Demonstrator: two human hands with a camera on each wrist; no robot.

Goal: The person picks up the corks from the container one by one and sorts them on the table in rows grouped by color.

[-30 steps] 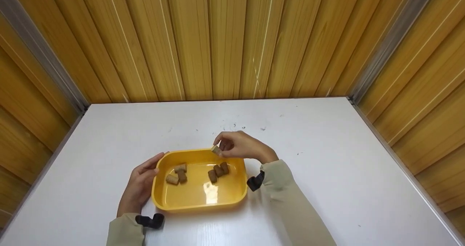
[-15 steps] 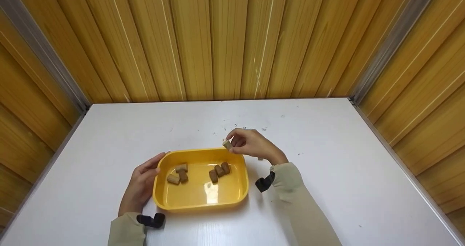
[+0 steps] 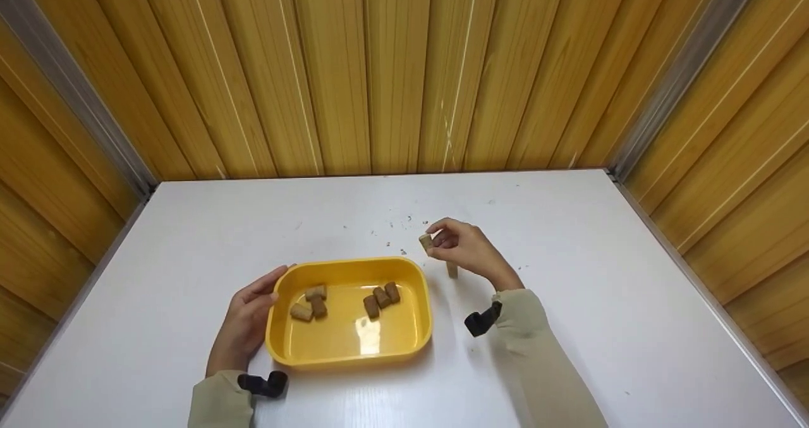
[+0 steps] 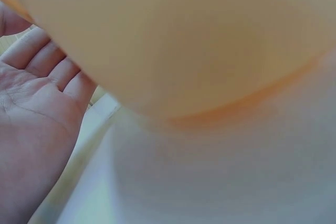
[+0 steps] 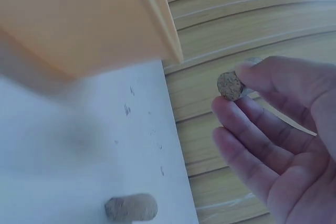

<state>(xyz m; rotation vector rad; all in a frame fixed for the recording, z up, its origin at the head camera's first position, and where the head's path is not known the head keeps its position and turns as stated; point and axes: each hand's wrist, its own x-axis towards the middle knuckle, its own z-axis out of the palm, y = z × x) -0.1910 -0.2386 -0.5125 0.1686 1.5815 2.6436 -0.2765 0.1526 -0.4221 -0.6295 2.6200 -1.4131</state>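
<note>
In the head view, a yellow plastic tray (image 3: pixel 347 359) stands on the white table with several corks in it. A left group of corks (image 3: pixel 318 307) and a right group of corks (image 3: pixel 382 298) lie on its floor. My left hand (image 3: pixel 243 317) rests along the tray's left side, fingers extended against the wall; the left wrist view shows its palm (image 4: pixel 37 114) facing the tray. Beyond the tray's right back corner, my right hand (image 3: pixel 468 248) pinches one cork (image 3: pixel 425 243) between thumb and fingers, above the table. Another cork (image 5: pixel 131 207) is on the table below that hand.
Dark specks (image 3: pixel 403 251) mark the white table (image 3: pixel 632 327) behind the tray. Wood-patterned panels (image 3: pixel 392 74) wall in the table at the back and both sides. Black wrist mounts (image 3: pixel 482 320) sit on both sleeves.
My right hand has moved right, away from the tray's back rim, carrying the pinched cork. The cork on the table has come into view beneath it. My left hand stays on the tray.
</note>
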